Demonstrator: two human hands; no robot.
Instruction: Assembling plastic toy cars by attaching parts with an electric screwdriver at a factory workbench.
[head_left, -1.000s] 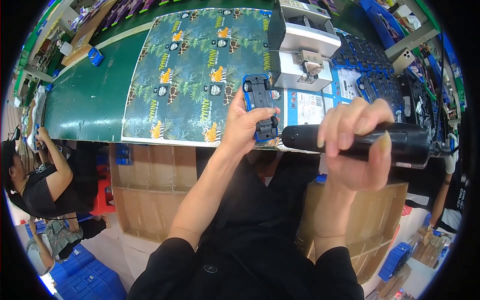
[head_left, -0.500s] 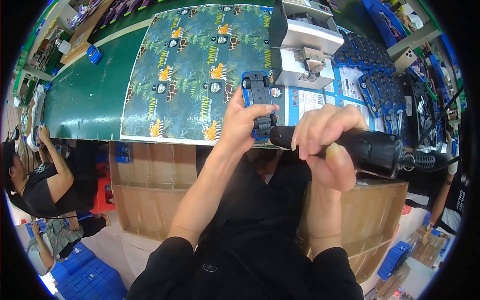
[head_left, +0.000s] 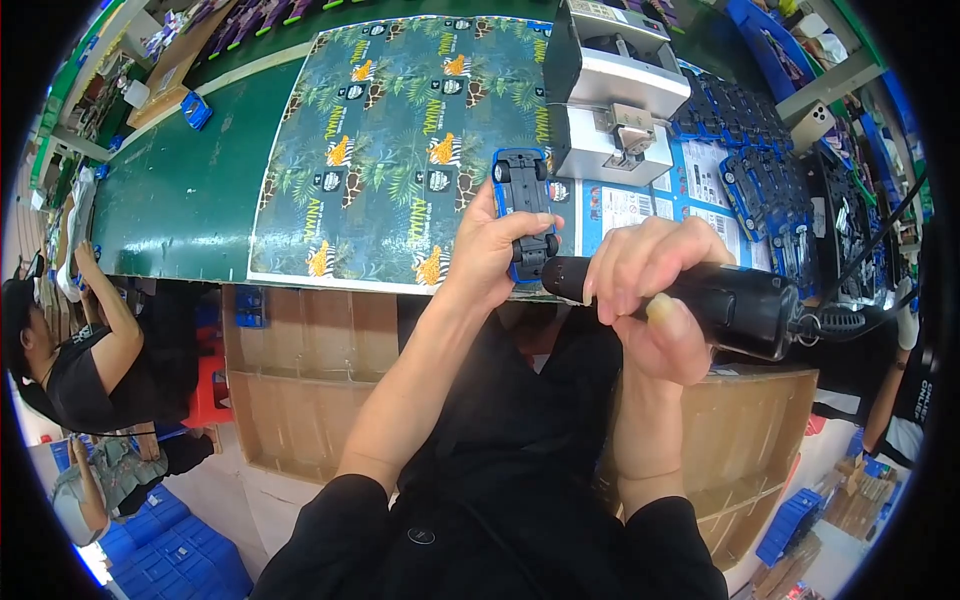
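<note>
My left hand (head_left: pixel 478 252) is closed around a blue toy car (head_left: pixel 523 184), its thumb pressed across the black underside, which faces up with the wheels showing. In my right hand (head_left: pixel 655 285) lies a black corded electric screwdriver (head_left: pixel 745 312), held sideways with the fingers wrapped over its body. The screwdriver's nose points left at the near end of the car, right beside it. Whether its tip touches the car I cannot tell. Both hands are at the table's near edge.
Beyond my right hand stands a grey-white metal machine (head_left: pixel 612 140). Upturned toy cars (head_left: pixel 770 195) fill the table's right side, near a phone (head_left: pixel 814 118). A jungle-print sheet (head_left: pixel 385 150) covers the middle. Cardboard trays (head_left: pixel 315 425) sit below the edge; a person (head_left: pixel 95 345) works at left.
The table and its things have shifted slightly down and to the right in the picture. The car in my left hand shifts slightly with them. Both grips stay the same.
</note>
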